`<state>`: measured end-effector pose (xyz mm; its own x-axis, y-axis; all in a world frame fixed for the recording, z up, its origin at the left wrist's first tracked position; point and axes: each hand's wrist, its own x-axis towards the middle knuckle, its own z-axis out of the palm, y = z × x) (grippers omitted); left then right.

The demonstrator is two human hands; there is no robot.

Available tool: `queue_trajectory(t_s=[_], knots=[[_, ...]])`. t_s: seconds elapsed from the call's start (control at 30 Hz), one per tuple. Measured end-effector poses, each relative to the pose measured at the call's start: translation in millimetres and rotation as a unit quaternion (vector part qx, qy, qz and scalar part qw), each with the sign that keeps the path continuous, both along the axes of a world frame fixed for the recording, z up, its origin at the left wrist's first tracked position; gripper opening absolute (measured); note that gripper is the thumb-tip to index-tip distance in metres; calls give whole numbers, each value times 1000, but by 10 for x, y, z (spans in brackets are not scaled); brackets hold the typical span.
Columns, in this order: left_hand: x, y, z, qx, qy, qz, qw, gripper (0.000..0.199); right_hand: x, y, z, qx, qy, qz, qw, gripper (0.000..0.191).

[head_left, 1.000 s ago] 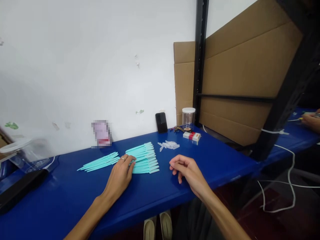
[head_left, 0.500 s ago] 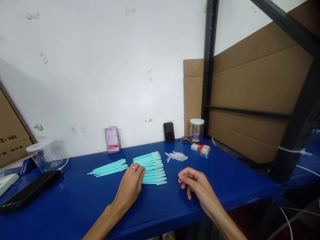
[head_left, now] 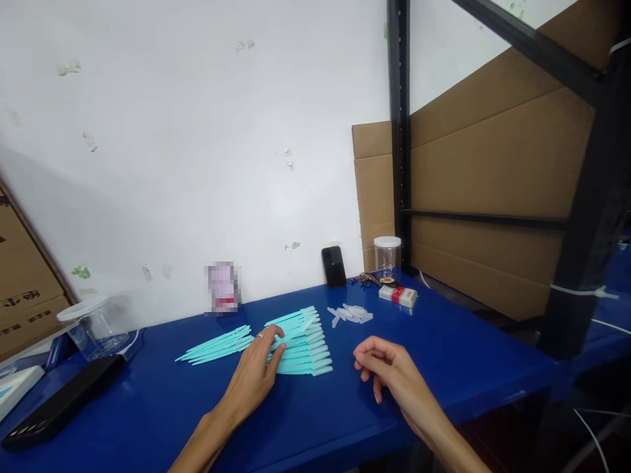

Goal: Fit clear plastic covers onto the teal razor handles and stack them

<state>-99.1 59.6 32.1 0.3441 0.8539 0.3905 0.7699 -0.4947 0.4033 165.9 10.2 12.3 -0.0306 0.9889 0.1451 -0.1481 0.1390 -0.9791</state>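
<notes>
My left hand (head_left: 256, 361) lies over the left ends of a row of thin turquoise sticks with pale, cap-like tips (head_left: 320, 355). Its thumb and index finger curl around one turquoise stick (head_left: 296, 336), which slants across the others; the grip itself is partly hidden. To the left, a second bunch of pointed turquoise sticks (head_left: 214, 345) fans out on the table. Right of the row, my right hand (head_left: 387, 368) hovers above the tabletop, thumb and index fingertips pressed together; anything between them is too small to make out. Several small whitish translucent pieces (head_left: 351, 314) lie in a loose pile beyond it.
The blue table (head_left: 315, 433) meets a white wall. A black phone (head_left: 334, 267), a lidded clear jar (head_left: 388, 257), keys (head_left: 365, 280) and a red-and-white box (head_left: 398, 295) stand at the back right. Leftward are another jar (head_left: 98, 328) and a long black case (head_left: 64, 401).
My left hand's thumb and index have parted slightly, and one stick now slants across the row. My right hand keeps its pinch. The camera view has shifted a little.
</notes>
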Motion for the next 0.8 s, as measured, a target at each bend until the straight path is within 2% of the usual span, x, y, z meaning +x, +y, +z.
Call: queue_trajectory(t_s=[0.2, 0.53, 0.8], knots=[[-30, 59, 6, 28, 55, -26, 998, 23, 0, 8, 11, -15, -4, -4, 1000, 25], [-17, 150, -74, 73, 168, -57, 981, 23, 8, 20, -10, -14, -6, -2, 1000, 27], [35, 156, -79, 126, 256, -24, 958, 27, -2, 49, -48, -6, -5, 3, 1000, 26]])
